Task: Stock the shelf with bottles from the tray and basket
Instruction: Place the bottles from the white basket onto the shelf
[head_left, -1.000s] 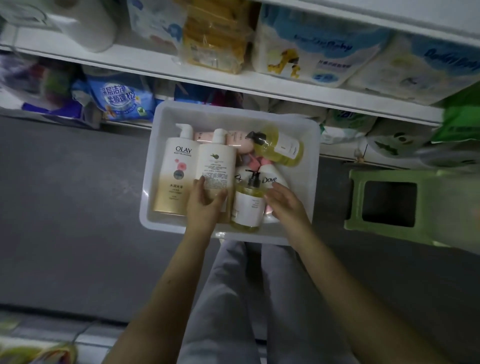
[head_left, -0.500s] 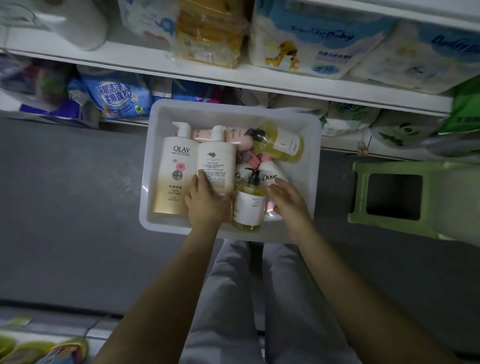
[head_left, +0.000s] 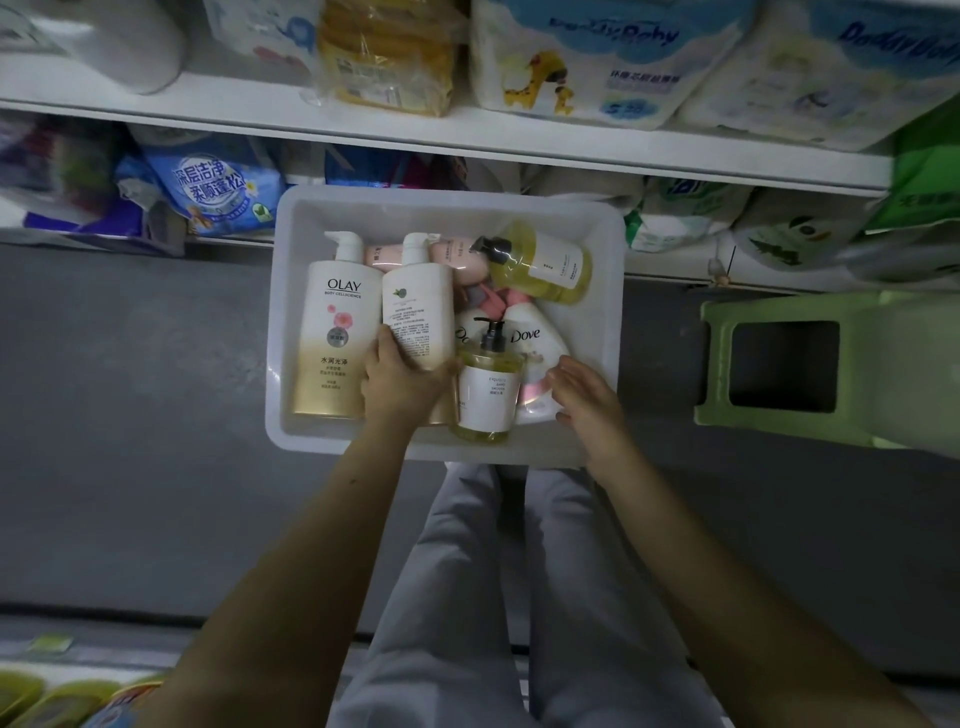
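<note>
Gray floor (head_left: 130, 415) lay under a white tray (head_left: 613, 312) full of bottles, right by the shelf (head_left: 260, 111). The left hand (head_left: 400, 387) had its fingers curled round the bottom of a white bottle (head_left: 418, 306) beside the Olay bottle (head_left: 332, 332). The right hand (head_left: 587, 400) held loose, straight fingers by the Dove bottle (head_left: 535, 343).

Both bare forearms (head_left: 291, 571) reach forward and down, side by side; the left hand (head_left: 400, 387) curls fingers and thumb round a white bottle (head_left: 418, 306); the right hand (head_left: 587, 402) lies flat, fingers loosely straight, holding nothing.
</note>
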